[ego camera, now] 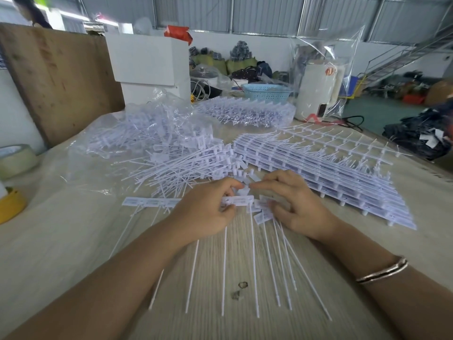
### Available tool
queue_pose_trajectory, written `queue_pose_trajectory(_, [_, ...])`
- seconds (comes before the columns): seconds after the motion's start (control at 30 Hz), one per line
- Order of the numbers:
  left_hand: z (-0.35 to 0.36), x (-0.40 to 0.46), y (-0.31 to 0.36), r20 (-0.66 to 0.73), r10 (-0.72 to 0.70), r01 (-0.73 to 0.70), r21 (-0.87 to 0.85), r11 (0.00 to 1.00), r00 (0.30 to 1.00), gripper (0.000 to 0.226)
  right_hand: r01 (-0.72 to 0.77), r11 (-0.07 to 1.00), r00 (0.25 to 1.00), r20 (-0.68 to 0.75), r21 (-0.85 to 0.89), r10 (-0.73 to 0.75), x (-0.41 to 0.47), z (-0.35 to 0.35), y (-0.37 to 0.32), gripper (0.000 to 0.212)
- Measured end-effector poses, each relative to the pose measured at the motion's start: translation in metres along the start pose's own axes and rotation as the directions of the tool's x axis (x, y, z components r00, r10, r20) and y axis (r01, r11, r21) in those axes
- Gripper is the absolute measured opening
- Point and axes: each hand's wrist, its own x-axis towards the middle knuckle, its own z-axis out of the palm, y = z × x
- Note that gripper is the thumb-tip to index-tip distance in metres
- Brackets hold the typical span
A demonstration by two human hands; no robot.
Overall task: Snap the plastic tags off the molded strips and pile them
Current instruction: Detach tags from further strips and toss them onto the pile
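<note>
A white molded strip (152,201) of flat tags with long thin tails lies across the table in front of me; its tails point toward me. My left hand (208,209) grips the strip near its middle, fingers curled on a tag. My right hand (291,204) pinches the strip's right part, where several tags (263,215) sit bunched and tilted. A loose pile of snapped tags (186,163) lies just beyond my hands. A stack of whole molded strips (331,173) lies to the right of it.
A clear bag of more tags (137,133) and another strip stack (247,111) lie farther back. Tape rolls (14,160) sit at the left edge, a blue basket (267,93) and white boxes (149,62) behind. Two small scraps (241,289) lie near me.
</note>
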Motion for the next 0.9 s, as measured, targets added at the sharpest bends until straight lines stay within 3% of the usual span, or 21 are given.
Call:
queue_pose_trajectory(0.17, [0.003, -0.002, 0.007, 0.004, 0.029, -0.029, -0.018, 0.999, 1.0, 0.031, 0.111, 0.975, 0.993, -0.018, -0.192, -0.117, 0.005, 0.009, -0.01, 0.036])
queue_pose_trajectory(0.27, [-0.001, -0.001, 0.009, 0.039, 0.023, -0.022, -0.037, 0.999, 0.999, 0.035, 0.124, 0.969, 0.989, -0.053, -0.215, -0.138, 0.004, 0.007, -0.006, 0.029])
queue_pose_trajectory(0.43, [-0.028, 0.011, 0.006, 0.281, 0.004, -0.059, 0.187, 0.981, 0.96, 0.038, 0.08, 0.975, 0.986, -0.125, -0.207, -0.107, 0.003, 0.006, -0.004, 0.023])
queue_pose_trajectory(0.5, [-0.04, 0.017, 0.004, 0.33, 0.057, -0.185, 0.372, 0.91, 0.942, 0.036, 0.073, 0.975, 0.983, -0.149, -0.208, -0.105, 0.003, 0.005, -0.004, 0.022])
queue_pose_trajectory(0.57, [-0.048, 0.02, 0.001, 0.317, 0.217, -0.364, 0.546, 0.754, 0.923, 0.035, 0.086, 0.971, 0.977, -0.171, -0.225, -0.126, 0.003, 0.005, -0.005, 0.024])
queue_pose_trajectory(0.63, [-0.052, 0.018, -0.003, 0.309, 0.324, -0.447, 0.556, 0.701, 0.894, 0.035, 0.106, 0.965, 0.966, -0.205, -0.242, -0.158, 0.003, 0.005, -0.004, 0.025])
queue_pose_trajectory(0.7, [-0.053, 0.014, -0.011, 0.308, 0.299, -0.421, 0.504, 0.754, 0.903, 0.033, 0.115, 0.961, 0.952, -0.247, -0.25, -0.178, 0.003, 0.006, -0.002, 0.023])
queue_pose_trajectory(0.9, [-0.054, -0.002, -0.035, 0.277, 0.089, -0.159, 0.241, 0.958, 0.957, 0.033, 0.112, 0.959, 0.948, -0.261, -0.259, -0.181, 0.002, 0.004, 0.006, 0.022])
